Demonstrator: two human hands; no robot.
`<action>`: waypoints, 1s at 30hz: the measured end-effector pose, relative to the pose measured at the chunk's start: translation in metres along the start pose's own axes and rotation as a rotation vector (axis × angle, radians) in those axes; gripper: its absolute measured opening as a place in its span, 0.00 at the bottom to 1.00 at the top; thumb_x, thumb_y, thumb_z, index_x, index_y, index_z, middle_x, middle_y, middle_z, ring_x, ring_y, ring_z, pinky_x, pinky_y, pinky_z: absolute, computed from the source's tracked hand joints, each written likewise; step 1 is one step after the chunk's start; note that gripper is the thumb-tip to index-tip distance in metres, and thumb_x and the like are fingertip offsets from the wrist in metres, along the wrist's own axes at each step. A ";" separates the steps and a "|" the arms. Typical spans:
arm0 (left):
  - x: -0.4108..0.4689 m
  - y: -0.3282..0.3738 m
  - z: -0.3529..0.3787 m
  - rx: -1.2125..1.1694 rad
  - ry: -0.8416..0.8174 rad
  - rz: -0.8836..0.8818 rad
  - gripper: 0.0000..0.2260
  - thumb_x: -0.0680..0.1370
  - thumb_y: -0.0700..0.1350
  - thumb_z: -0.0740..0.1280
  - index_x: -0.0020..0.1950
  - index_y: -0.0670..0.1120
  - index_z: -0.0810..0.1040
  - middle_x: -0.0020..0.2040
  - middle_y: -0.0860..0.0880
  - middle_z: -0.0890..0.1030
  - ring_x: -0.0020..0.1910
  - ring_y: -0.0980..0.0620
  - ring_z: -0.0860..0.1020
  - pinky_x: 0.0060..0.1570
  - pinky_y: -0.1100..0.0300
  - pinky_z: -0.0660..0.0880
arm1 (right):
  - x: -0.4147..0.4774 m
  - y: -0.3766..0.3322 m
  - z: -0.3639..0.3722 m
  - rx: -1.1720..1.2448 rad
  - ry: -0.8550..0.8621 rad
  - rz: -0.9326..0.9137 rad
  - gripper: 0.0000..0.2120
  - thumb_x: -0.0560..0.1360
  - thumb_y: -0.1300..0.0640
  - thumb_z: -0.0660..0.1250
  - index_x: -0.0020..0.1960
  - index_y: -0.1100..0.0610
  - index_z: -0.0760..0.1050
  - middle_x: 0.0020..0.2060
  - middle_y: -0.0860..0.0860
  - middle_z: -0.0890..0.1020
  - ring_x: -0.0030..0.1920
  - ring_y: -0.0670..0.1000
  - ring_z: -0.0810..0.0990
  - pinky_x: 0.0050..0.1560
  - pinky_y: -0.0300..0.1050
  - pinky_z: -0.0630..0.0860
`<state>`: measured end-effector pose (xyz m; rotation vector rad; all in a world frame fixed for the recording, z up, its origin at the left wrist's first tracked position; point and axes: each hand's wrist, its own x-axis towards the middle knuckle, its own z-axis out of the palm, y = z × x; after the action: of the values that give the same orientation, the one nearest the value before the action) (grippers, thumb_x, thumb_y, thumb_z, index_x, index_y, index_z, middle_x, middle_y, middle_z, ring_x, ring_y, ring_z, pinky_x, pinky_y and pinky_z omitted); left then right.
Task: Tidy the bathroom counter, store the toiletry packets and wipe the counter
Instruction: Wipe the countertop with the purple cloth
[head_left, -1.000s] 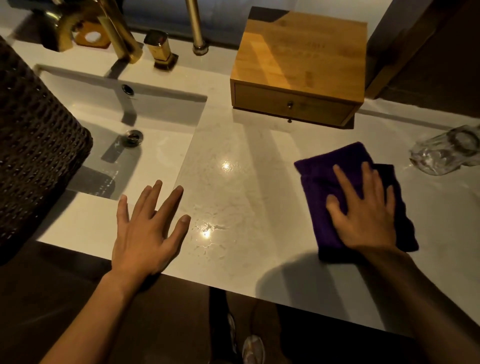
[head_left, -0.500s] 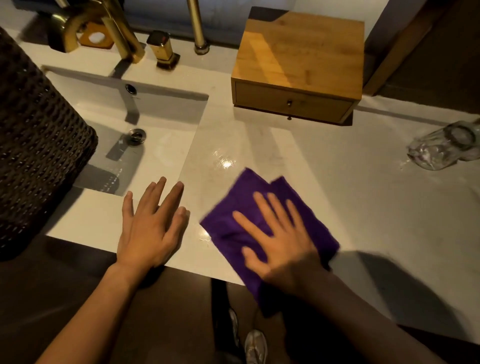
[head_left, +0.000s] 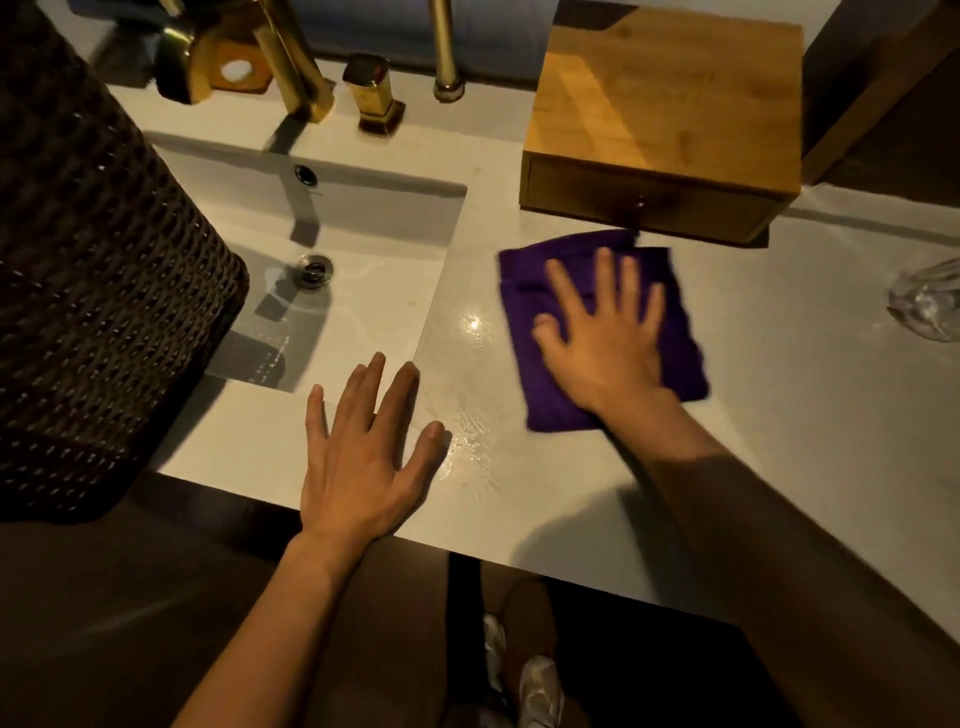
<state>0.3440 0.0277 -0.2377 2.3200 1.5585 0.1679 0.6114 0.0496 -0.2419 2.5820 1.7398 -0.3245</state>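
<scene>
A folded purple cloth (head_left: 524, 291) lies flat on the pale stone counter (head_left: 779, 415), just in front of the wooden drawer box (head_left: 665, 114). My right hand (head_left: 602, 338) presses down on the cloth with fingers spread. My left hand (head_left: 363, 457) rests flat on the counter's front edge, beside the sink's near right corner, holding nothing. Wet streaks (head_left: 472, 441) glisten on the counter between the two hands. The box's drawer is closed. No toiletry packets are in view.
A dark woven basket (head_left: 93, 291) fills the left side, overlapping the white sink (head_left: 374, 291). Brass taps (head_left: 291, 57) and a brass handle (head_left: 371, 93) stand behind the sink. A clear glass (head_left: 930, 301) lies at the right edge.
My right hand swept the cloth from the right to the counter's near edge, then away from me up to the box. My left hand stayed in place.
</scene>
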 end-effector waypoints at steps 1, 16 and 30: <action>0.000 -0.001 0.000 -0.004 0.004 0.007 0.34 0.79 0.70 0.43 0.81 0.56 0.58 0.83 0.49 0.55 0.82 0.52 0.53 0.79 0.39 0.43 | -0.003 -0.024 0.001 -0.013 -0.012 -0.096 0.32 0.77 0.36 0.47 0.80 0.40 0.47 0.81 0.57 0.48 0.80 0.62 0.44 0.76 0.68 0.43; -0.002 -0.005 -0.001 -0.002 -0.053 0.064 0.35 0.77 0.73 0.45 0.81 0.58 0.59 0.84 0.49 0.53 0.83 0.50 0.52 0.79 0.37 0.44 | -0.144 0.148 0.004 0.005 -0.018 0.109 0.33 0.76 0.33 0.46 0.79 0.39 0.52 0.81 0.56 0.49 0.80 0.59 0.47 0.77 0.66 0.47; -0.006 -0.009 -0.004 -0.058 -0.002 0.184 0.35 0.79 0.70 0.48 0.81 0.51 0.61 0.83 0.44 0.57 0.81 0.44 0.57 0.77 0.36 0.55 | -0.144 -0.045 0.024 0.051 -0.112 -0.398 0.32 0.78 0.33 0.50 0.79 0.36 0.44 0.81 0.52 0.39 0.80 0.56 0.35 0.77 0.64 0.38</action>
<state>0.3331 0.0260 -0.2367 2.4144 1.3197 0.2524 0.5141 -0.0676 -0.2350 2.1788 2.2183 -0.5122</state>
